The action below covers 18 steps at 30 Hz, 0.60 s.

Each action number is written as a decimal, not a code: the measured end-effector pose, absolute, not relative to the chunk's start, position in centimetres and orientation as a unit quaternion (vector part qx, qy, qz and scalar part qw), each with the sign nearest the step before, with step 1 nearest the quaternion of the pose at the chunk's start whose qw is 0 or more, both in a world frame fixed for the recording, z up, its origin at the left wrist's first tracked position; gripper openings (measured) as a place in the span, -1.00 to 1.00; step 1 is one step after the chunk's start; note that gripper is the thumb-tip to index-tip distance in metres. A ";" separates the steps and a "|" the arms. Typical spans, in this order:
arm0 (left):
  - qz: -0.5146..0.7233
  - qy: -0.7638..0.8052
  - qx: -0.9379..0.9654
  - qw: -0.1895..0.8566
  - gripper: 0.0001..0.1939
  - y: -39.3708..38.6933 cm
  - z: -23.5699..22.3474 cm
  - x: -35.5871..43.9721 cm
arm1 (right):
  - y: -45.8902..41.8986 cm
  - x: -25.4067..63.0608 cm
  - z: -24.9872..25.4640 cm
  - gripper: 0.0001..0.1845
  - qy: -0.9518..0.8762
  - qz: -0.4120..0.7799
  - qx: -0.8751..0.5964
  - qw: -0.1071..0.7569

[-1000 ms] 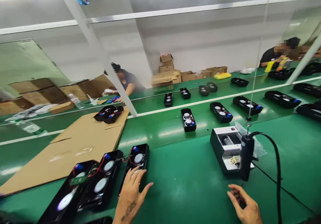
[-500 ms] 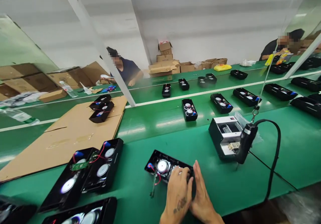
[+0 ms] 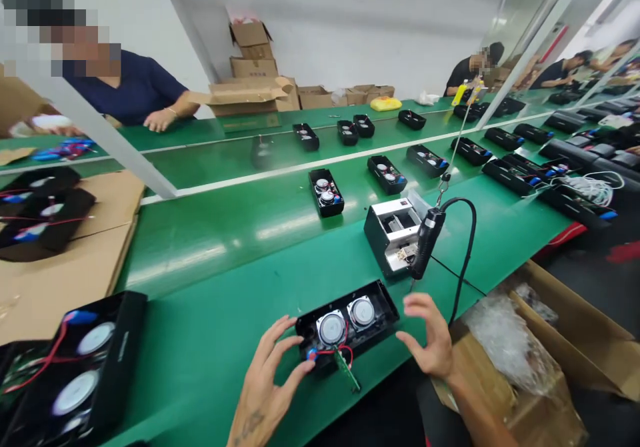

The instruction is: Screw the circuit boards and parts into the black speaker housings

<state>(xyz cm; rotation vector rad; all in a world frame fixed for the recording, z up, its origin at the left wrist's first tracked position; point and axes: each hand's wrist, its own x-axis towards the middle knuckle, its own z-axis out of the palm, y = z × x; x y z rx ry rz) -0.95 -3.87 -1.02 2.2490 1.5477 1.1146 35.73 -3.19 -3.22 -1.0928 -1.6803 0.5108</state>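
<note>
A black speaker housing (image 3: 381, 332) lies open side up on the green bench in front of me. Two round speaker drivers (image 3: 331, 328) are fitted inside it. From its near side hangs a small green circuit board (image 3: 349, 372) on red wires, beside a blue connector (image 3: 312, 354). My left hand (image 3: 270, 377) is at the housing's left end, fingers spread and curved around the corner; whether the fingertips touch is unclear. Off the right end, my right hand (image 3: 431, 340) is held apart from the housing, thumb and fingers wide with nothing between them.
An electric screwdriver (image 3: 429, 241) hangs on a cable beside a screw feeder (image 3: 387, 233). More housings (image 3: 127, 347) stand at left near a cardboard sheet (image 3: 113, 200), and others line the green belt (image 3: 240, 213). Co-workers sit opposite. A carton (image 3: 575, 327) stands at lower right.
Both hands have come off the housing's right end and moved apart to its two ends. The housing has turned, its right end now pointing away. My view has swung right.
</note>
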 end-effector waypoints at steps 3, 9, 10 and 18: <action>0.354 0.520 0.762 0.156 -0.71 -4.1 -2.6 -0.7 | -7.1 31.0 -4.8 -0.64 -0.654 0.321 -0.457 0.509; 0.328 0.492 0.781 0.203 -0.81 -2.8 -3.5 0.4 | -8.0 23.4 -5.1 -0.58 -0.474 0.539 -0.513 0.472; 0.331 0.488 0.781 0.206 -0.82 -2.6 -3.5 0.5 | -7.1 23.3 -4.5 -0.66 -0.462 0.524 -0.518 0.493; 0.405 0.537 0.707 0.219 -0.82 -2.4 -3.7 1.8 | 0.9 26.8 1.1 -0.70 -0.674 0.402 -0.447 0.429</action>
